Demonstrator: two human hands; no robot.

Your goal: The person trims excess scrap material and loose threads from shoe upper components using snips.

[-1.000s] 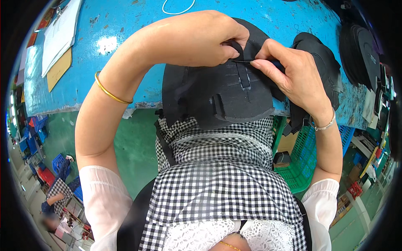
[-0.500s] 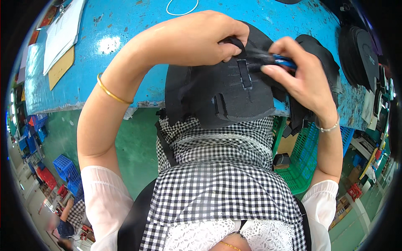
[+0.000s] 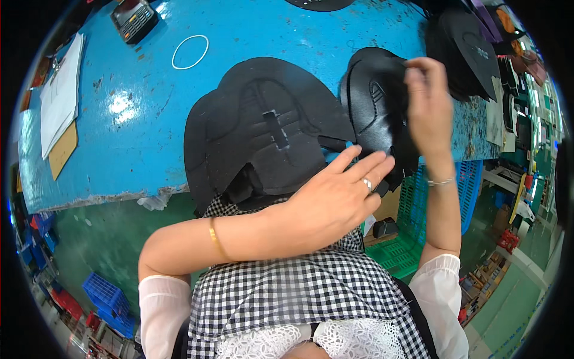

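Note:
A large black padded panel with a rectangular slot and stitched lines lies over the table's front edge and my lap. My left hand reaches across its lower right edge, fingers stretched out and tips near a second pile of glossy black panels. A narrow black strip and a small blue bit show just beyond those fingers; I cannot tell what they belong to. My right hand is raised at the right side of the glossy panels. Motion smears its fingers, so I cannot make out whether it holds anything.
On the blue table lie a white loop, a dark handheld device with keys and a clipboard with papers. A taller stack of black panels stands at the far right. Green basket below, right.
My left hand has let go of the panel's upper part and moved down to its lower right. My right hand moved right; the blue-handled tool no longer shows in it. The panel has shifted left.

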